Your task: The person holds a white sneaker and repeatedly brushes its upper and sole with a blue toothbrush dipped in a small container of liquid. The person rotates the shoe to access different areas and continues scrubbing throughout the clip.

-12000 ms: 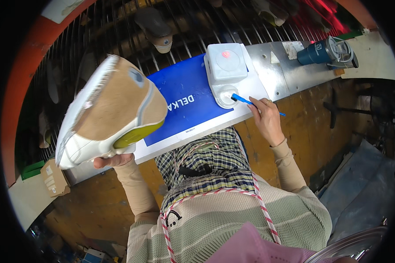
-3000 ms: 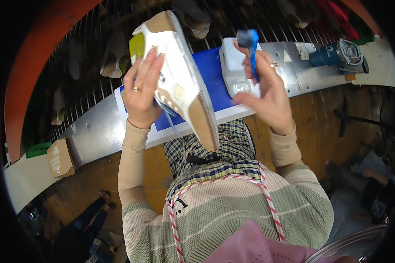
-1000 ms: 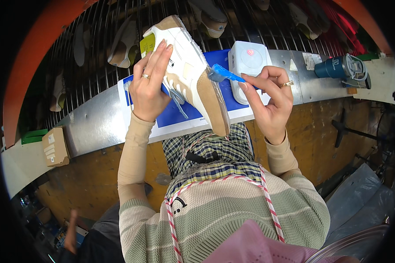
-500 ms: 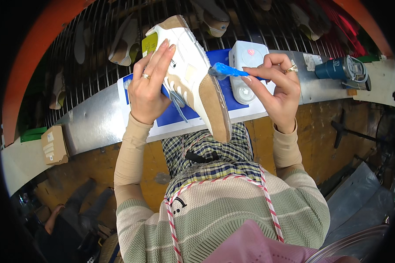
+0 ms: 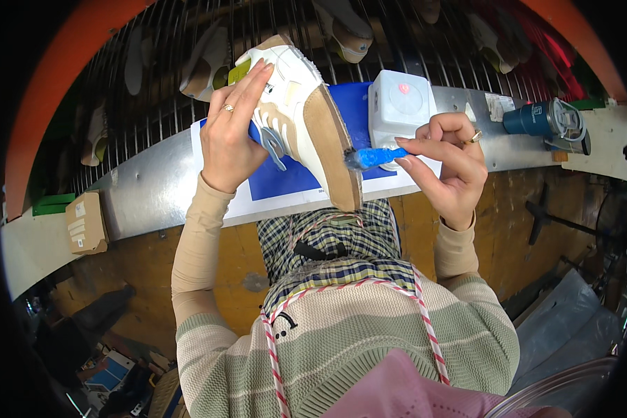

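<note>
A white and tan sneaker (image 5: 294,115) with light blue laces is gripped in my left hand (image 5: 231,143), fingers spread over its side near the yellow-green lining. It is tilted, toe pointing down toward me and sole edge facing right. Between thumb and fingertips, my right hand (image 5: 454,167) pinches a small brush (image 5: 375,158) with a blue wrapped handle. Its dark tip is at the sole's edge near the toe; whether it touches cannot be made out. A white plastic container (image 5: 399,97) stands just beyond the brush, partly covered by my right hand.
A blue and white sheet (image 5: 355,103) lies on the metal ledge (image 5: 150,198). Beyond is a rack of bars with several shoes (image 5: 345,31). A teal tumbler (image 5: 533,120) lies at the right, a cardboard box (image 5: 86,224) at the left.
My right hand has brought the brush toward me, down along the sole edge closer to the toe. The sneaker has turned slightly in my left hand.
</note>
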The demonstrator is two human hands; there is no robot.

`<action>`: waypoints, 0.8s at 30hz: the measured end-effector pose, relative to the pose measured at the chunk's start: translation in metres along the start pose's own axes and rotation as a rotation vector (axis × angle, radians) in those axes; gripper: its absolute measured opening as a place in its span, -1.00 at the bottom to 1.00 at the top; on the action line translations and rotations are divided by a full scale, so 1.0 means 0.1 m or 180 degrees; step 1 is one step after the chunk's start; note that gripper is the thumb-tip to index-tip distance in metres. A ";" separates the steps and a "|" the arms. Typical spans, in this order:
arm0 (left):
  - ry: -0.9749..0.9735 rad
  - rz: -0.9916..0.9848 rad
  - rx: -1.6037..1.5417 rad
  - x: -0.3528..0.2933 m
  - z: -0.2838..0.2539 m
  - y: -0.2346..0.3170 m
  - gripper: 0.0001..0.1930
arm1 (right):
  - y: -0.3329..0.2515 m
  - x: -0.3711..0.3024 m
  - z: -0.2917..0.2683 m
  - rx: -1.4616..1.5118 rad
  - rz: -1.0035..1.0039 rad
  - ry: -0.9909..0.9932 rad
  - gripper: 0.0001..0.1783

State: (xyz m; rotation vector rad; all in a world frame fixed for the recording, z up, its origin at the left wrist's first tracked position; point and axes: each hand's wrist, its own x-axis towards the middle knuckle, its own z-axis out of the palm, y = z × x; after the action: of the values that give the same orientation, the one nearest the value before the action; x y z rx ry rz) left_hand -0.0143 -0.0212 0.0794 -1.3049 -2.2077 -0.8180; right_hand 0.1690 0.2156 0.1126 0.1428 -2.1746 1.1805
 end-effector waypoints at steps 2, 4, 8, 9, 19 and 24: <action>-0.0089 -0.0063 -0.0050 0.00 -0.02 0.00 -0.21 | -0.02 0.01 -0.01 -0.0012 -0.0066 -0.0004 -0.69; -0.0183 -0.0116 -0.0128 -0.01 -0.04 0.00 -0.20 | -0.03 0.03 -0.02 -0.0026 -0.0137 0.0010 -0.68; -0.0618 -0.0464 -0.0490 -0.04 -0.10 0.02 -0.15 | -0.03 0.10 -0.01 -0.0013 -0.0328 0.0091 -0.66; -0.0751 -0.0562 -0.0610 -0.05 -0.11 0.04 -0.14 | -0.03 0.13 -0.01 0.0007 -0.0385 0.0118 -0.66; -0.1784 -0.1061 -0.1674 -0.22 -0.14 0.11 -0.21 | -0.03 0.31 0.00 -0.0130 -0.0792 0.0056 -0.60; -0.2559 -0.1473 -0.2469 -0.29 -0.10 0.10 -0.35 | 0.01 0.33 -0.01 -0.0231 -0.0878 -0.0027 -0.58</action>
State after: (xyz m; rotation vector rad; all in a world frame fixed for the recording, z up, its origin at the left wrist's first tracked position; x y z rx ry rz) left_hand 0.0087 -0.0428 0.0708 -1.6891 -3.0495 -1.6767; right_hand 0.1428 0.2240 0.1318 0.4031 -2.1205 0.9458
